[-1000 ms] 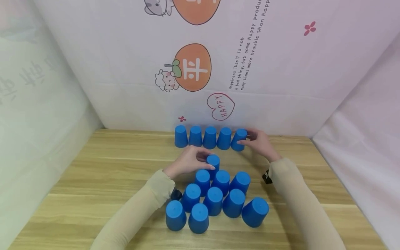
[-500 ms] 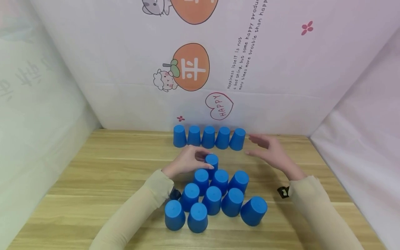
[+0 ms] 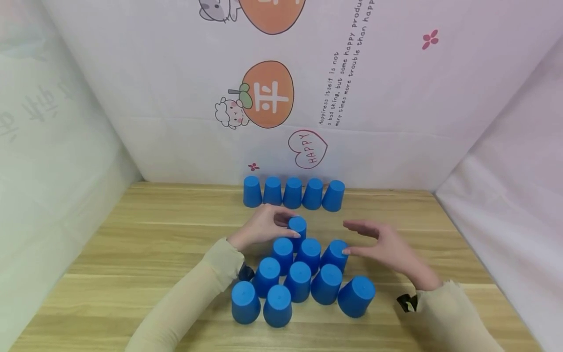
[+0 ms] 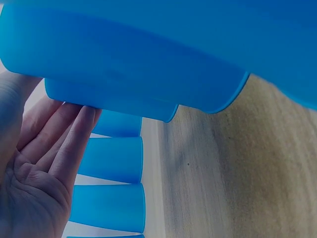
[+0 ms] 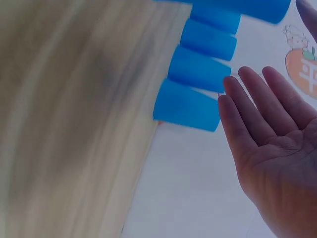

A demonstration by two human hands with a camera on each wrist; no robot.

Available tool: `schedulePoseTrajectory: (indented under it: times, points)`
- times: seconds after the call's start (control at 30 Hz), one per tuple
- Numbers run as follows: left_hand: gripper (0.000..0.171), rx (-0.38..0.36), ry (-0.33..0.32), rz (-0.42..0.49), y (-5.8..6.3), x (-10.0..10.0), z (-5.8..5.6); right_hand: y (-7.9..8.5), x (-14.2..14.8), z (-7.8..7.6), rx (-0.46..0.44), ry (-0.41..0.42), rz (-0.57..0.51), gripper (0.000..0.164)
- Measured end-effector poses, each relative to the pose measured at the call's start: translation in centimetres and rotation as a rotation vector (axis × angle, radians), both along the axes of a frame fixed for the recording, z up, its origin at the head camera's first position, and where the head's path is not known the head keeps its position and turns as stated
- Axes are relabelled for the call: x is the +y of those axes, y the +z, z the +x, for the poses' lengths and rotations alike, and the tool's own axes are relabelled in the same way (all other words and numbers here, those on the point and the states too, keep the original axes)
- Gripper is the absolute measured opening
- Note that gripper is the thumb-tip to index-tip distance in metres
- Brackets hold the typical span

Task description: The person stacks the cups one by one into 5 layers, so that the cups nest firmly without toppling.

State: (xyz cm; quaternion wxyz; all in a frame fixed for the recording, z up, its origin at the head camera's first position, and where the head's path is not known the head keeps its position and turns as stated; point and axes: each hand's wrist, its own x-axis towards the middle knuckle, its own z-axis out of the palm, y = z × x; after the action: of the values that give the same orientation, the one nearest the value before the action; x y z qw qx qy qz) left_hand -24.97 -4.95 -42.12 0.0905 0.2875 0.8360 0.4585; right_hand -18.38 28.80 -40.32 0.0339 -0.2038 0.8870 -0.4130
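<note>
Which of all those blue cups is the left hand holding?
The lone cup between the back row of five and the row of three; the left hand grips only this one.

cups (image 3: 300, 282) all plain blue, worktop (image 3: 145, 234) in yellowy wood grain, plain cream sleeves (image 3: 189, 293), white backdrop (image 3: 176, 88) with orange cartoon fruit (image 3: 269, 94), red heart (image 3: 308, 149)

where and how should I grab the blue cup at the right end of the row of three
Probably by the upper wall of the right-end cup, just below its closed top, coming from the right. It stands upside down, narrowing upward; bare table lies to its right, while the middle cup crowds its left.
</note>
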Motion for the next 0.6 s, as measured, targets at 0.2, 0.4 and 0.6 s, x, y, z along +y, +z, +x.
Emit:
schedulePoseTrajectory:
  times: [0.2,0.4,0.6]
  points:
    - [0.048,-0.005,0.002,-0.005,0.2,-0.1,0.0,-0.6,-0.9,0.9,-0.021,0.041,-0.042,0.064]
    - [0.048,-0.009,0.001,-0.007,0.2,-0.1,0.0,-0.8,-1.8,1.1,-0.055,0.066,-0.07,0.056]
    - [0.048,0.002,0.001,-0.008,0.1,-0.1,0.0,-1.0,-1.9,1.0,-0.052,0.084,-0.053,0.051]
